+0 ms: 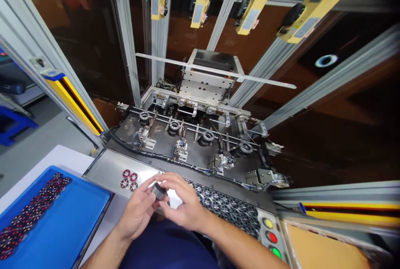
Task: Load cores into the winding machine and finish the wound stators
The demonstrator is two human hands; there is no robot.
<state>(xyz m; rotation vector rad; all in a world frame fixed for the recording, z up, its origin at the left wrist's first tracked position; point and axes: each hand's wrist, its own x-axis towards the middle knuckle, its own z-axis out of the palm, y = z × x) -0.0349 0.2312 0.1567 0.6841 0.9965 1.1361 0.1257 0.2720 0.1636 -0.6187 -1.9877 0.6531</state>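
Head view: left hand (139, 208) grips grey-and-black cylinder (158, 192), right hand (186, 202) fingering its right side, at the metal tray's (106, 171) near edge (red discs (133, 177) to the left). Probably best: light fingertip hold, both hands steady.

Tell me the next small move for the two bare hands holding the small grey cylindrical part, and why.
Probably steady the small grey cylindrical part in the left hand while the right hand adjusts it: fingers of both hands surround it, and it is held up in front of the machine, apart from the ring-shaped metal fixtures.
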